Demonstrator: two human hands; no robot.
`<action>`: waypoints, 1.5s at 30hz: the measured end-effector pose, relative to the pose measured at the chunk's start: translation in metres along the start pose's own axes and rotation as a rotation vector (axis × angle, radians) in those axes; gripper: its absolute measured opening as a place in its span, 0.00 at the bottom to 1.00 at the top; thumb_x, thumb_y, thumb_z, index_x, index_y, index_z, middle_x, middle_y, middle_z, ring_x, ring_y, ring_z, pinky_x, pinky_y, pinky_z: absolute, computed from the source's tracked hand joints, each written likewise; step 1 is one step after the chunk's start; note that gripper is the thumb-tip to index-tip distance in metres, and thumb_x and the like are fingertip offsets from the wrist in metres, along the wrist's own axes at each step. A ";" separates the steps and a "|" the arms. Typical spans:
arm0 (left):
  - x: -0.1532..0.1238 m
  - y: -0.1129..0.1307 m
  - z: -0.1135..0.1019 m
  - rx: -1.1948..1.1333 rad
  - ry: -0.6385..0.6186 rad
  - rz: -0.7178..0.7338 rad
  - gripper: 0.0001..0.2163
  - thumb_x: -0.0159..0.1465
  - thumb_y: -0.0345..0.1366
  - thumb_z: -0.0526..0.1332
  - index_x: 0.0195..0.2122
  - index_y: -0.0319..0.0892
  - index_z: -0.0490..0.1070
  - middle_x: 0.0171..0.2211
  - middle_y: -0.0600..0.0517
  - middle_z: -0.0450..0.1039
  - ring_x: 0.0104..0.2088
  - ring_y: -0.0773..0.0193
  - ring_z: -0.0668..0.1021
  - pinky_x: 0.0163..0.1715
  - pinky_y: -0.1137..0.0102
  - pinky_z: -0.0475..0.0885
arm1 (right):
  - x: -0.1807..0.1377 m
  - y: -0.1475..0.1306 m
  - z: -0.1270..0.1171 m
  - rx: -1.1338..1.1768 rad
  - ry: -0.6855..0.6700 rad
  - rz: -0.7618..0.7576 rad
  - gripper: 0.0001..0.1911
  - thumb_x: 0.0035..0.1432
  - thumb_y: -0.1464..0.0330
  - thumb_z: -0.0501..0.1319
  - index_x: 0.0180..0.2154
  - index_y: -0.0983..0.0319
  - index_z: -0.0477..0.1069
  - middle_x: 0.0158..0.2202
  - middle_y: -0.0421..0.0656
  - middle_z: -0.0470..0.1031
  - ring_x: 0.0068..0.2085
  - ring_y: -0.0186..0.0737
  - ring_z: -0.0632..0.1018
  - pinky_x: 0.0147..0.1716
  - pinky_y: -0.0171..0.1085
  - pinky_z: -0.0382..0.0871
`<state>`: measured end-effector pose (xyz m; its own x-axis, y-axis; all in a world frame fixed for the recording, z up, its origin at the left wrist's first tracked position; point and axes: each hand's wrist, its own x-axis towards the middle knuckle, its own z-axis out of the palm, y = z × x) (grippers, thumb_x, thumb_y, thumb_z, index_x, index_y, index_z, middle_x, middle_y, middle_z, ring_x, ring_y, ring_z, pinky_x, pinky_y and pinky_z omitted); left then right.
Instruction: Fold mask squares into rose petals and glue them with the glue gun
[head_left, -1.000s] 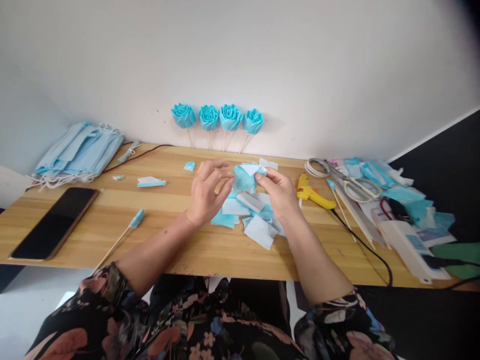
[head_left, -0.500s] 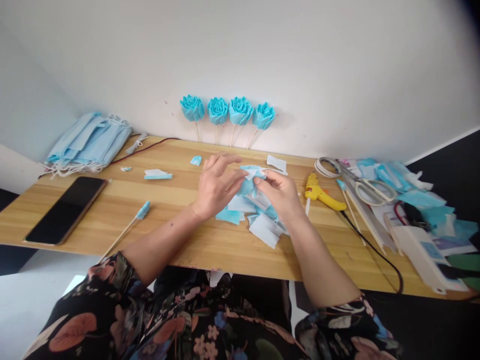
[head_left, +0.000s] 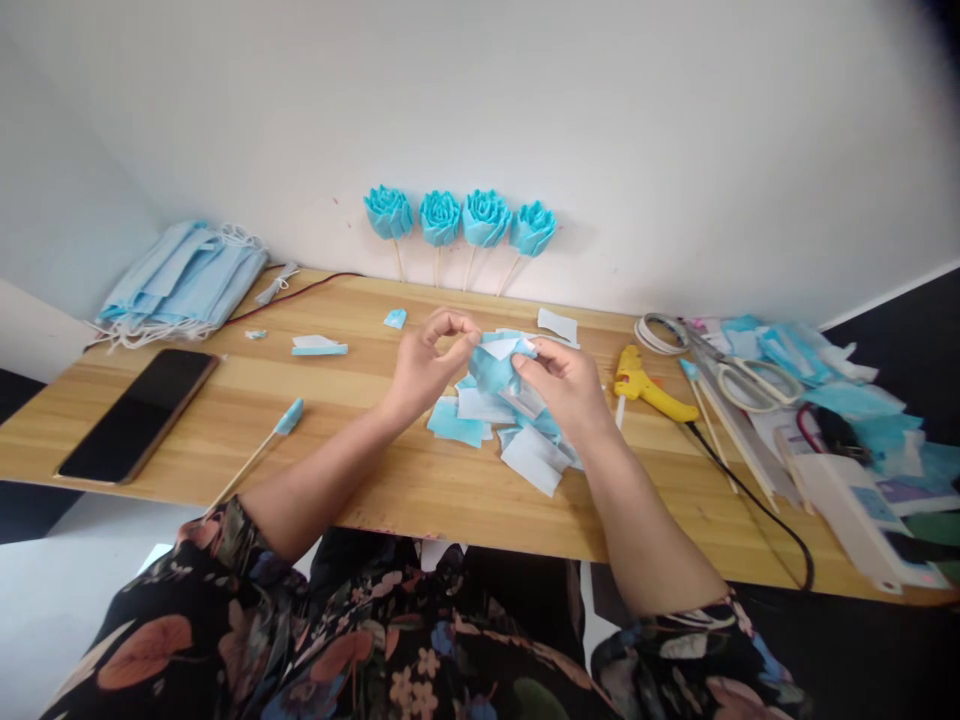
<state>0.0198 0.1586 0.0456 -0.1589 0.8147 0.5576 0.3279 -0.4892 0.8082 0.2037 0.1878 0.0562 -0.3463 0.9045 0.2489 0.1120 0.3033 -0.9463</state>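
Blue piece (head_left: pixel 491 368) in fingers (head_left: pixel 527 366); bare table (head_left: pixel 352 405) leftward.

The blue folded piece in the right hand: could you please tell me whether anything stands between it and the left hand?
Nothing visible does. The left hand is right beside the blue folded piece that the right hand pinches above the cut pieces.

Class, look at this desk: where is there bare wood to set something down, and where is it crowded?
Bare wood lies between the phone and the stick, and between the stick and the left hand. Also the front edge between the cut pieces and the glue gun. Crowded: the right end around the scissors.
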 end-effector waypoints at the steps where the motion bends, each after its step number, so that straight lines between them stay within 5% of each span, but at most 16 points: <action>1: 0.001 0.001 -0.001 0.035 0.008 0.043 0.05 0.66 0.35 0.61 0.33 0.42 0.72 0.36 0.50 0.77 0.40 0.62 0.78 0.45 0.65 0.73 | 0.000 0.000 0.000 0.008 0.002 0.002 0.06 0.56 0.67 0.64 0.27 0.59 0.75 0.29 0.38 0.75 0.33 0.37 0.75 0.34 0.34 0.68; 7: 0.000 0.004 -0.003 0.325 -0.084 0.389 0.07 0.64 0.41 0.65 0.38 0.45 0.76 0.43 0.48 0.79 0.46 0.56 0.78 0.48 0.58 0.69 | 0.001 0.004 0.000 0.081 0.005 0.051 0.06 0.55 0.65 0.65 0.27 0.59 0.75 0.27 0.37 0.73 0.31 0.37 0.73 0.31 0.34 0.66; 13: -0.002 0.001 -0.001 0.412 -0.086 0.439 0.04 0.66 0.35 0.62 0.35 0.45 0.76 0.42 0.49 0.78 0.45 0.57 0.76 0.45 0.60 0.67 | 0.001 0.002 0.002 0.050 -0.015 0.039 0.07 0.54 0.66 0.64 0.25 0.59 0.73 0.25 0.36 0.70 0.28 0.34 0.70 0.29 0.33 0.63; 27: -0.003 0.007 0.002 0.195 -0.099 0.148 0.05 0.67 0.32 0.60 0.32 0.42 0.69 0.33 0.52 0.75 0.37 0.62 0.76 0.42 0.66 0.68 | -0.001 -0.001 0.001 -0.034 -0.069 0.004 0.07 0.58 0.64 0.63 0.29 0.60 0.73 0.26 0.37 0.71 0.28 0.33 0.70 0.28 0.34 0.63; 38: 0.006 0.009 -0.004 -0.324 -0.008 -0.301 0.07 0.65 0.35 0.62 0.30 0.40 0.69 0.28 0.54 0.69 0.31 0.69 0.71 0.35 0.74 0.67 | 0.000 0.003 -0.002 -0.066 -0.084 0.041 0.11 0.58 0.62 0.64 0.26 0.60 0.74 0.24 0.37 0.70 0.26 0.34 0.70 0.27 0.34 0.63; 45: 0.008 0.009 -0.008 -0.587 0.005 -0.454 0.12 0.63 0.42 0.65 0.29 0.40 0.67 0.23 0.58 0.62 0.23 0.73 0.67 0.26 0.76 0.65 | 0.004 0.011 -0.007 0.001 0.045 -0.006 0.19 0.63 0.52 0.59 0.35 0.57 0.82 0.33 0.41 0.81 0.42 0.45 0.80 0.48 0.43 0.71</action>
<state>0.0144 0.1587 0.0590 -0.1654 0.9756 0.1442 -0.3225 -0.1917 0.9269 0.2099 0.1973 0.0484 -0.3050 0.9152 0.2633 0.1089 0.3082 -0.9451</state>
